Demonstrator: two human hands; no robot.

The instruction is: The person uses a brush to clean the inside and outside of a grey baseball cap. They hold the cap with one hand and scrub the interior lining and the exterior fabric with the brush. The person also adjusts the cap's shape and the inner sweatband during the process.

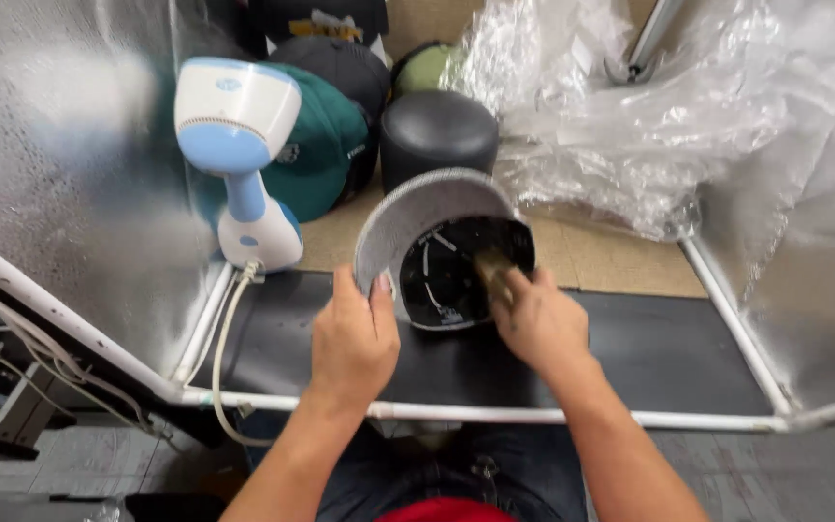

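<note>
Left hand (355, 338) grips the grey underside of a cap's brim (417, 217), thumb and fingers closed around its edge, and holds the cap (451, 261) upside down over a black mat (669, 348). Right hand (533, 324) reaches into the cap's black inside, fingers curled around a small brownish thing (493, 271) pressed against the lining; what that thing is cannot be told. Both hands keep the cap above the mat, just in front of a black dome-shaped form (437, 135). To the left of that stands a white and light blue handheld steamer (239, 145), its cord (224, 348) trailing down over a white frame tube (533, 416). Behind the steamer lies a green cap (326, 145), with more caps beyond it. Crumpled clear plastic sheet (630, 106) lies at the upper right.
</note>
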